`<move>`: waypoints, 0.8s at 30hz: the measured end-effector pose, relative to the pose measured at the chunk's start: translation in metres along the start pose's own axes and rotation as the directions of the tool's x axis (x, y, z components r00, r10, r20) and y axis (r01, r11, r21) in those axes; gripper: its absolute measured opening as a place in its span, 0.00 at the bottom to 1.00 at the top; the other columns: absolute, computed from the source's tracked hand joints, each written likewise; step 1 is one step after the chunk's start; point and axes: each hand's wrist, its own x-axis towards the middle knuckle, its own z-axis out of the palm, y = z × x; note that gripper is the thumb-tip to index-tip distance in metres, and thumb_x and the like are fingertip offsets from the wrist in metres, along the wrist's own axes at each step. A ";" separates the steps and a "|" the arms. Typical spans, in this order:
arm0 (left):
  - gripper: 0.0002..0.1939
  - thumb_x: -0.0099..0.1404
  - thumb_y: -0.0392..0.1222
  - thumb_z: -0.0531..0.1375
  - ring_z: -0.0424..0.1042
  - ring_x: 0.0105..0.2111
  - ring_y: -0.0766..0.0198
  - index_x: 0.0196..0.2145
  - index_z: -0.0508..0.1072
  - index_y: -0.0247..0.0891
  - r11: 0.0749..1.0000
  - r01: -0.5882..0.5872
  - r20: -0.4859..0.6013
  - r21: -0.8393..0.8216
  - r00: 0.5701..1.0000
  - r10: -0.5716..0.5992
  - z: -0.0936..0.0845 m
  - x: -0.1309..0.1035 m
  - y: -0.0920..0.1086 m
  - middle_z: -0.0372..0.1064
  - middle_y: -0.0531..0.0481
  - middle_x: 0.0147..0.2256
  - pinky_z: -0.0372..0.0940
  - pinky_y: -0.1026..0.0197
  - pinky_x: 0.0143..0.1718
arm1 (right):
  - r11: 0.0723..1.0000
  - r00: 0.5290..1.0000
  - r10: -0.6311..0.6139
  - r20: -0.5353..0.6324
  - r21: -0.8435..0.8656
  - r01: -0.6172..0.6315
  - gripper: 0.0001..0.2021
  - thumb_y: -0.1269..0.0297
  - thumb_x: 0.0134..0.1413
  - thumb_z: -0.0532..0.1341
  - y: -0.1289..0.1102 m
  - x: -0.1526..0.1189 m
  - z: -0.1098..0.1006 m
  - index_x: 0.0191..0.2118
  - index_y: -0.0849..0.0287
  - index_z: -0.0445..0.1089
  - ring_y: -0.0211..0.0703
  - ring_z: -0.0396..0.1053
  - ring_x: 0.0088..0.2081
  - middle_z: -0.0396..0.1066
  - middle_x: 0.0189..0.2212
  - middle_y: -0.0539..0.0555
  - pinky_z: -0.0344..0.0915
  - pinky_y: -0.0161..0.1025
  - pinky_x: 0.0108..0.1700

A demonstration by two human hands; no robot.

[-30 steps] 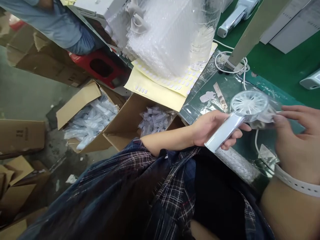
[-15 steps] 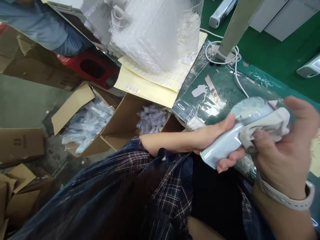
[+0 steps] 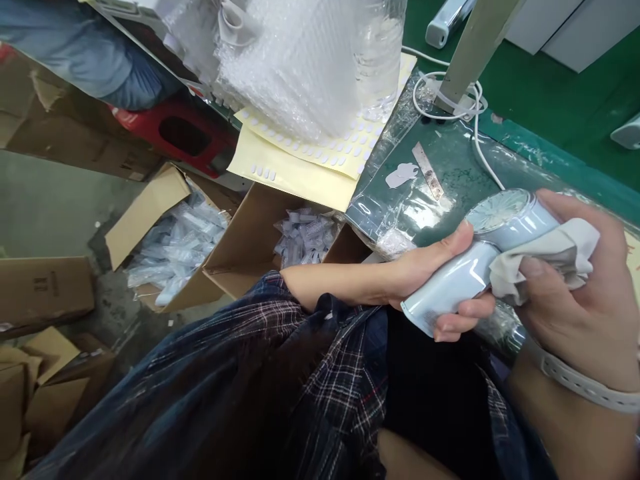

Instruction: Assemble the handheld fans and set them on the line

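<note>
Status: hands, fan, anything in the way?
Left hand gripping handheld fan by its handle. Right hand holding pale cloth against it, near the round head. Cloth hides part of the fan's side.

There are two hands, three pale devices, one cloth.

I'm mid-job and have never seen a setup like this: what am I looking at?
There is no machine here, just one person's two bare hands. Every picture is taken from that person's head, facing forward and down. The left hand grips a pale blue fan by its handle, while the right hand holds a cloth against it. On the table lie sticker sheets, bubble wrap and a thin strip. Beside it, open boxes hold bagged parts.
</note>
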 end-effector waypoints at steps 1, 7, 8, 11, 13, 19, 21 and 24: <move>0.52 0.70 0.72 0.21 0.67 0.17 0.62 0.29 0.72 0.34 1.000 -0.011 -0.018 0.025 1.000 0.012 -0.002 0.002 -0.003 0.65 0.47 0.21 0.69 0.58 0.20 | 1.000 1.000 -0.008 -0.026 -0.005 0.008 0.30 0.43 0.62 0.68 0.000 -0.002 0.005 0.65 0.49 0.70 0.56 0.72 0.55 0.71 0.60 0.58 0.67 0.53 0.56; 0.45 0.74 0.73 0.36 0.73 0.19 0.61 0.26 0.72 0.32 0.950 -0.161 -0.156 0.268 0.966 0.208 -0.004 0.008 -0.025 0.70 0.44 0.20 0.74 0.58 0.24 | 0.998 0.950 -0.060 -0.306 -0.008 0.060 0.21 0.46 0.74 0.56 -0.005 0.010 0.038 0.49 0.58 0.75 0.47 0.74 0.42 0.77 0.43 0.56 0.66 0.47 0.47; 0.43 0.74 0.72 0.39 0.73 0.19 0.62 0.27 0.72 0.32 0.936 -0.197 -0.165 0.293 0.953 0.252 -0.003 0.007 -0.026 0.70 0.45 0.20 0.74 0.59 0.24 | 0.998 0.939 -0.055 -0.338 0.013 0.063 0.19 0.48 0.74 0.56 -0.005 0.014 0.040 0.47 0.58 0.76 0.47 0.74 0.40 0.77 0.40 0.56 0.66 0.47 0.44; 0.40 0.73 0.73 0.45 0.72 0.19 0.63 0.28 0.72 0.33 0.911 -0.262 -0.136 0.318 0.938 0.318 -0.002 0.004 -0.023 0.71 0.46 0.21 0.74 0.60 0.24 | 0.997 0.929 -0.060 -0.364 0.027 0.075 0.17 0.52 0.74 0.55 -0.002 0.023 0.041 0.45 0.58 0.77 0.47 0.75 0.37 0.79 0.38 0.56 0.66 0.46 0.41; 0.42 0.70 0.77 0.45 0.72 0.19 0.62 0.28 0.72 0.33 0.922 -0.259 -0.056 0.287 0.956 0.287 -0.005 0.002 -0.019 0.71 0.46 0.21 0.73 0.60 0.23 | 0.993 0.943 -0.108 -0.314 0.006 0.116 0.19 0.51 0.76 0.53 -0.001 0.023 0.039 0.48 0.59 0.76 0.48 0.75 0.41 0.79 0.42 0.57 0.67 0.48 0.45; 0.46 0.64 0.83 0.45 0.73 0.19 0.60 0.28 0.73 0.32 0.937 -0.236 0.001 0.256 0.970 0.244 -0.008 -0.001 -0.014 0.71 0.45 0.21 0.73 0.59 0.23 | 0.977 0.971 -0.210 -0.116 -0.042 0.207 0.25 0.44 0.63 0.66 -0.002 0.012 0.034 0.59 0.53 0.71 0.52 0.73 0.49 0.72 0.53 0.58 0.70 0.53 0.52; 0.45 0.64 0.83 0.47 0.73 0.19 0.61 0.28 0.73 0.32 0.920 -0.244 -0.064 0.307 0.959 0.276 -0.003 0.000 -0.015 0.71 0.44 0.21 0.73 0.60 0.23 | 0.983 0.974 -0.181 -0.140 -0.050 0.175 0.26 0.42 0.62 0.67 -0.002 0.012 0.036 0.57 0.52 0.71 0.51 0.73 0.45 0.72 0.51 0.57 0.70 0.53 0.50; 0.44 0.66 0.82 0.46 0.73 0.19 0.63 0.27 0.70 0.34 0.894 -0.216 -0.222 0.393 0.921 0.320 0.005 0.002 -0.019 0.70 0.46 0.20 0.73 0.60 0.23 | 0.992 0.962 -0.113 -0.247 0.024 0.123 0.22 0.40 0.68 0.59 0.000 0.019 0.042 0.48 0.54 0.74 0.49 0.74 0.41 0.74 0.43 0.56 0.71 0.51 0.47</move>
